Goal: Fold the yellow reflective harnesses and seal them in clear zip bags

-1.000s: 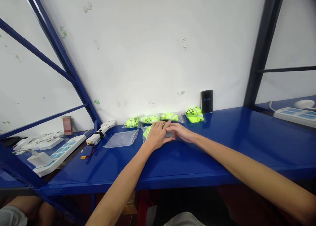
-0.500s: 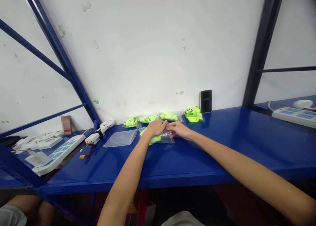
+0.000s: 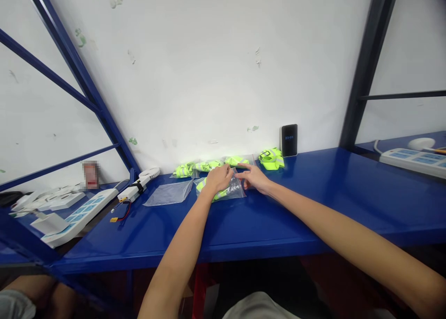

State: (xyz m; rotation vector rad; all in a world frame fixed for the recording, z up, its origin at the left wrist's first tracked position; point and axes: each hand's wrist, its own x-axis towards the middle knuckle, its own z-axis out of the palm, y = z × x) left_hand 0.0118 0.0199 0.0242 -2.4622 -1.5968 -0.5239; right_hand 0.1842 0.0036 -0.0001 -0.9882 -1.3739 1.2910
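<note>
A clear zip bag [image 3: 235, 189] with a bundled neon-yellow reflective strap or garment [image 3: 220, 195] inside lies on the blue table. My left hand [image 3: 218, 179] rests over it, fingers curled and pinching the bag near its far edge. My right hand [image 3: 257, 178] is at the bag's right corner, index finger stretched out and apart from the fingers below. Whether its fingertips touch the plastic is hard to tell. Behind my hands lie several bagged neon-yellow bundles [image 3: 184, 170]. To the left lies a flat plastic bag [image 3: 169, 193] without a bundle.
Against the wall stands a black-screened phone-like device [image 3: 289, 140], beside an unbagged neon-yellow bundle [image 3: 271, 159]. At left are a small white fan [image 3: 149, 173], a wired connector [image 3: 120, 218] and a power strip [image 3: 81, 217]. Another strip [image 3: 414, 163] lies right. Someone's leg [image 3: 31, 291] shows lower left.
My right hand's fingers have spread and drawn slightly away from the bag's edge, where they were pinched together. My left hand stays on the bag. The view has shifted slightly.
</note>
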